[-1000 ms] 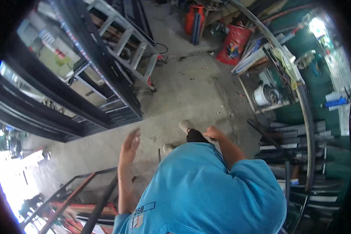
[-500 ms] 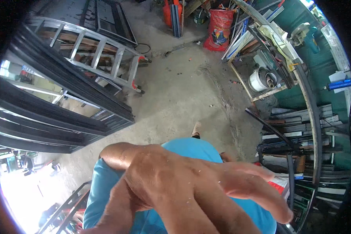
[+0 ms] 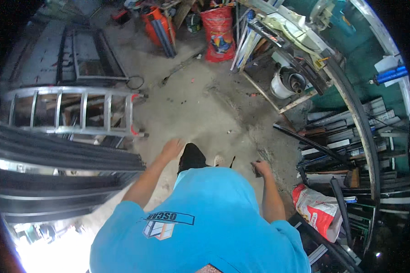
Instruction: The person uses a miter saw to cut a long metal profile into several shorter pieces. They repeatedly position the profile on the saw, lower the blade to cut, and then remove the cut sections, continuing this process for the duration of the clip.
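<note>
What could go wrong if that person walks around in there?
Two things, maybe. The long dark bar juts out toward the walking space, on the same side as the right hand, so an arm or leg might catch on it. And the metal ladder has its red-trimmed end beside the open floor, so a foot could bump it.

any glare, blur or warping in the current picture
In the head view, glare blows out the lower left corner; in the head view, the dark frames at left look soft and smeared; also in the head view, the long beam at right appears bowed, likely by the fisheye, and the corners go black.
</note>
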Demonstrator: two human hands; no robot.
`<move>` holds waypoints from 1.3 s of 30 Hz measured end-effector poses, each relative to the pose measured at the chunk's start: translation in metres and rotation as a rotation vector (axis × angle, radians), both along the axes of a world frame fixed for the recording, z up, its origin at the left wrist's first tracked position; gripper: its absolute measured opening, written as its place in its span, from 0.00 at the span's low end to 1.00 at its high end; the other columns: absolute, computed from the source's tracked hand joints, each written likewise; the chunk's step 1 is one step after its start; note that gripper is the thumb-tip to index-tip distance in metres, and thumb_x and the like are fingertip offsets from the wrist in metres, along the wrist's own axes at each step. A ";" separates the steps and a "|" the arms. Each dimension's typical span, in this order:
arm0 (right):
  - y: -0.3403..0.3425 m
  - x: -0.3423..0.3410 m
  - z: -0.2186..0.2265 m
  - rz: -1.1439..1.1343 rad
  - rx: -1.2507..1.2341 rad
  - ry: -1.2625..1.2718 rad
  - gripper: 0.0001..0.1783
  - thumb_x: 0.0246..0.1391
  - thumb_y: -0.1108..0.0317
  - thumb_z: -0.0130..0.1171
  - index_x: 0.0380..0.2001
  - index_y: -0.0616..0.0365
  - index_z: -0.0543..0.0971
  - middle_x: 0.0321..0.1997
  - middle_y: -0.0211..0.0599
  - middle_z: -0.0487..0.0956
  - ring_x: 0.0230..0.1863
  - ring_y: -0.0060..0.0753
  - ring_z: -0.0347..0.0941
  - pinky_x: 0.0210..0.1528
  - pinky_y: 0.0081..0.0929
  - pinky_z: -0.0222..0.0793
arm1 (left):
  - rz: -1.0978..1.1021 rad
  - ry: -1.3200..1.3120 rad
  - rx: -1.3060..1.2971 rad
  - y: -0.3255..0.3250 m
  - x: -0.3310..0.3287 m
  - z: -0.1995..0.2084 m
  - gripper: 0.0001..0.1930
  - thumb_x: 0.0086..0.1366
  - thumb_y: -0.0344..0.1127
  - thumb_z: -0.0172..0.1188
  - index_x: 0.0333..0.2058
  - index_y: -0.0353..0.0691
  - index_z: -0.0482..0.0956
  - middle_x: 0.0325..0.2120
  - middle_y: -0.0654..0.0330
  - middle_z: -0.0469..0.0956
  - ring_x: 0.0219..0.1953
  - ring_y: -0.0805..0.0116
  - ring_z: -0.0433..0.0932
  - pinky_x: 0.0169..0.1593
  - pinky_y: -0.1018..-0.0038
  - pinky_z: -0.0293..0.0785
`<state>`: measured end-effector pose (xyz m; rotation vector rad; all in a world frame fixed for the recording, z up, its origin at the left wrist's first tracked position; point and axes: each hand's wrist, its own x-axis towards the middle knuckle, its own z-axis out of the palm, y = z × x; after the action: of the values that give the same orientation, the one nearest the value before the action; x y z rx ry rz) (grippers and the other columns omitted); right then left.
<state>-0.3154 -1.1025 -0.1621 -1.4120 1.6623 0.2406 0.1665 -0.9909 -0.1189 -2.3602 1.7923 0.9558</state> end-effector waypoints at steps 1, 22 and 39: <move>-0.005 0.003 0.012 -0.001 0.026 0.033 0.30 0.53 0.43 0.66 0.42 0.62 0.86 0.37 0.47 0.87 0.39 0.49 0.84 0.45 0.45 0.77 | 0.023 -0.155 0.130 0.056 0.017 -0.060 0.27 0.78 0.53 0.43 0.57 0.37 0.77 0.52 0.42 0.81 0.56 0.45 0.79 0.56 0.54 0.74; -0.231 0.139 0.055 -0.527 0.214 -0.275 0.24 0.51 0.53 0.70 0.43 0.61 0.80 0.30 0.35 0.80 0.32 0.29 0.77 0.34 0.35 0.75 | 0.337 0.261 0.114 -0.431 0.321 -0.085 0.28 0.74 0.59 0.52 0.59 0.40 0.74 0.51 0.55 0.79 0.50 0.61 0.78 0.52 0.62 0.74; -0.678 0.223 0.100 -1.517 -0.601 -1.047 0.21 0.64 0.58 0.64 0.47 0.65 0.71 0.38 0.49 0.79 0.35 0.44 0.84 0.17 0.26 0.77 | -0.096 0.459 0.197 -0.502 0.288 -0.037 0.24 0.75 0.48 0.54 0.58 0.36 0.80 0.53 0.52 0.83 0.54 0.48 0.81 0.58 0.57 0.74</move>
<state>-0.0924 -1.7808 -0.0621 -0.1200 1.4004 -1.6299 0.4545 -1.4928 -0.1554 -2.0331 1.8121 1.6794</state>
